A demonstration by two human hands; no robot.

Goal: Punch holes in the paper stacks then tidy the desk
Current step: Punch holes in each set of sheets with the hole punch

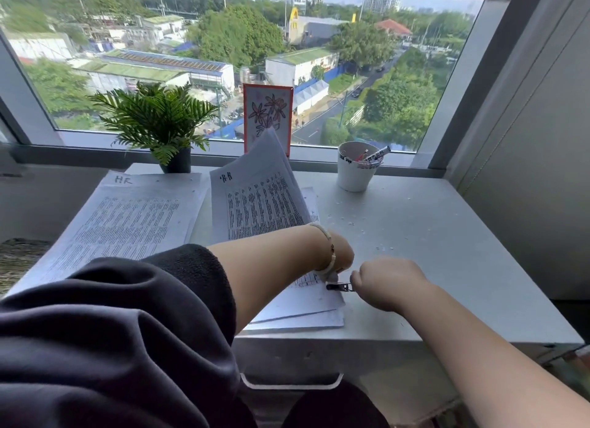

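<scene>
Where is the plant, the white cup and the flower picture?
plant [156, 117], head view, on its green leaves.
white cup [352, 175], head view, on its outer wall.
flower picture [267, 114], head view, on the drawn flowers.

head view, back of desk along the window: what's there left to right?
Green fern in a dark pot → red-framed flower drawing leaning on the window → white cup holding pens.
</scene>
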